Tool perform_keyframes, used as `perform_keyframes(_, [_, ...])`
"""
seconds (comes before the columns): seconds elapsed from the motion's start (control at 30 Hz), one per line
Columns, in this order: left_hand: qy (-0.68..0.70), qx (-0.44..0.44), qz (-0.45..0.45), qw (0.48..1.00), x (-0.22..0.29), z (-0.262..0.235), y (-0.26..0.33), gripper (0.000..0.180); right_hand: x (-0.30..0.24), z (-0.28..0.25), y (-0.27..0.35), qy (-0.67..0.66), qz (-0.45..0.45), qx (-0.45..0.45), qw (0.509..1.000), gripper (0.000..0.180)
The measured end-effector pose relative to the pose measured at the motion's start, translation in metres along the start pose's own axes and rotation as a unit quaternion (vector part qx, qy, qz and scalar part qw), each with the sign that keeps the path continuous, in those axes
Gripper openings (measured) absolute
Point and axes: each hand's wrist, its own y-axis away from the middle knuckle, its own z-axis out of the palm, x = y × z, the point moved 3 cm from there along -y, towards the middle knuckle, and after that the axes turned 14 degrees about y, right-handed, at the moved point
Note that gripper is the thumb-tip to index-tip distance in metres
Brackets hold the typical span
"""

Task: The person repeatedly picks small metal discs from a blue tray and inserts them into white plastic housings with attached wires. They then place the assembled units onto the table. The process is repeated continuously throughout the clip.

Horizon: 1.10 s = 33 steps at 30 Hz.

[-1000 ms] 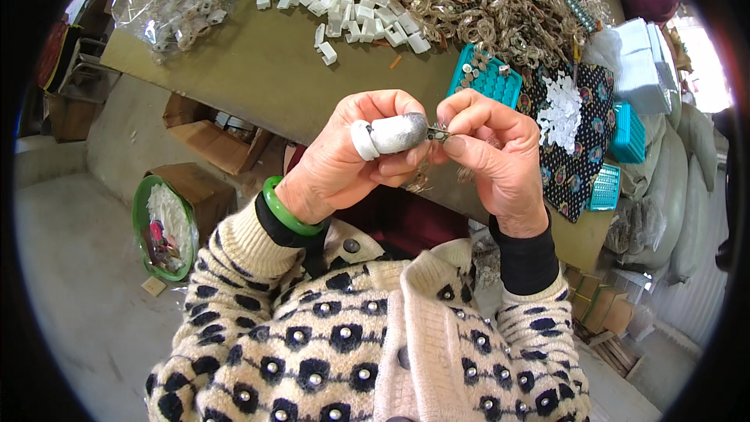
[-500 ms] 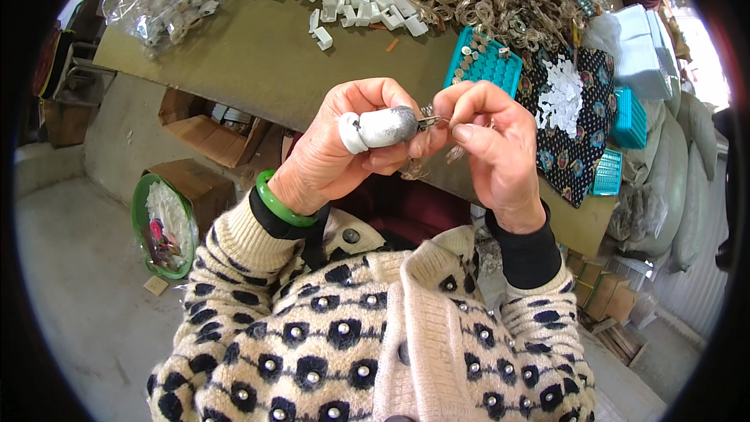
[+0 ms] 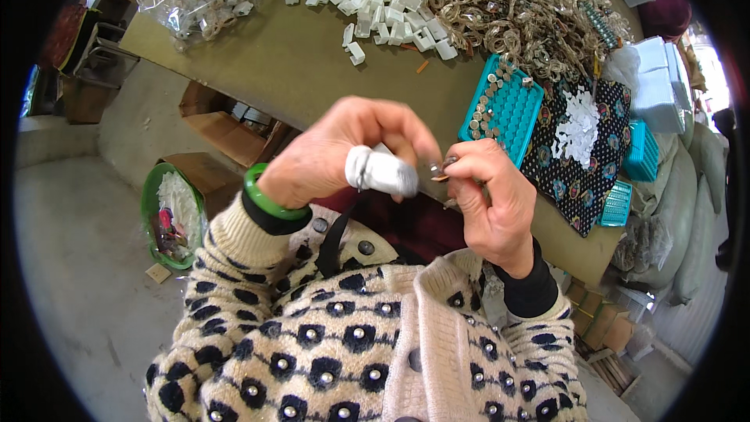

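My left hand (image 3: 336, 141), a green bangle at its wrist, hovers over the table's near edge. Its thumb wears a white, grey-smudged wrapping (image 3: 383, 172). The fingers curve past the thumb and are smeared by motion; what they hold, if anything, I cannot make out. My right hand (image 3: 496, 203) is closed in a pinch on a small metallic piece (image 3: 442, 172), too small to name. The left fingertips come close to that piece. Beyond the right hand lies a turquoise tray (image 3: 517, 121) with small round silvery discs in it.
White plastic cases (image 3: 398, 12) and a tangle of clear cords (image 3: 516, 12) heap along the table's far side. A clear bag (image 3: 207, 0) lies far left. White scraps (image 3: 576, 129) rest on a patterned black cloth (image 3: 574, 203). A green basin (image 3: 148, 203) stands on the floor.
The view has shifted, so the table things sit lower and farther right. My hands have drawn apart a little; the left thumb has turned, and the small metallic piece shows at my right fingertips.
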Motion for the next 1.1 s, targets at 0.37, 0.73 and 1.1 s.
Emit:
perform_keyframes(0.37, [-0.749, 0.327, 0.256, 0.516, 0.036, -0.056, -0.028, 0.021, 0.023, 0.007, 0.014, -0.191, 0.205, -0.015, 0.96, 0.008])
perform_keyframes(0.73, [0.021, 0.145, 0.076, 0.986, -0.012, -0.005, -0.017, 0.03, 0.035, 0.01, -0.004, -0.392, 0.24, 0.037, 0.887, 0.011])
perform_keyframes(1.1, [-0.043, 0.123, 0.145, 0.981, -0.034, 0.01, -0.024, 0.033, 0.021, 0.008, -0.002, -0.329, 0.195, 0.1, 0.919, 0.01])
